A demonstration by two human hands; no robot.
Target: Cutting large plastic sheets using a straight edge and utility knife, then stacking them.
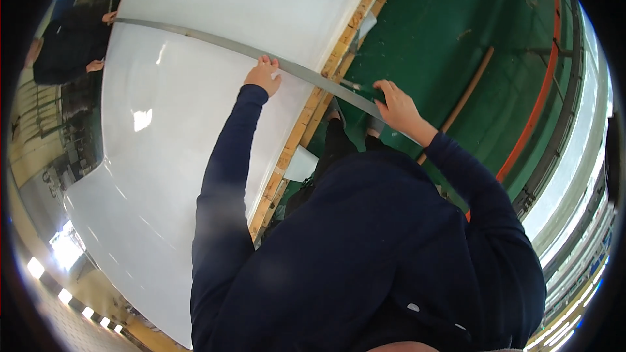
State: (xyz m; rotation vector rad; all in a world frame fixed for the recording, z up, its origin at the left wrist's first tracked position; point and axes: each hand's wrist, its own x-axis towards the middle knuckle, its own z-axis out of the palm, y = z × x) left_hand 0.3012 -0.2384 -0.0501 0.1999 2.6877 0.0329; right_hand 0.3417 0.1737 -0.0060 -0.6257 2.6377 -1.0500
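Note:
A long grey metal straightedge (225, 43) lies across a glossy white sheet (176, 91) and runs out past its wooden edge toward me. My left hand (263, 77) rests on the sheet, fingers spread, with the fingertips at the near side of the straightedge. Over the overhanging end is my right hand (403, 115), its fingers bent and the thumb apart from them; part of the bar is hidden beneath it. At the far end, another person (72, 45) in dark clothes has one hand (109, 17) at the straightedge and the other at the sheet's rim.
Wooden strips (306, 117) line the sheet's near edge. Below lies a green floor (430, 45) with scraps, where my feet stand. A brown pole (471, 85) and an orange rail (540, 104) are off to the right. Equipment (59, 137) stands beyond the far left side.

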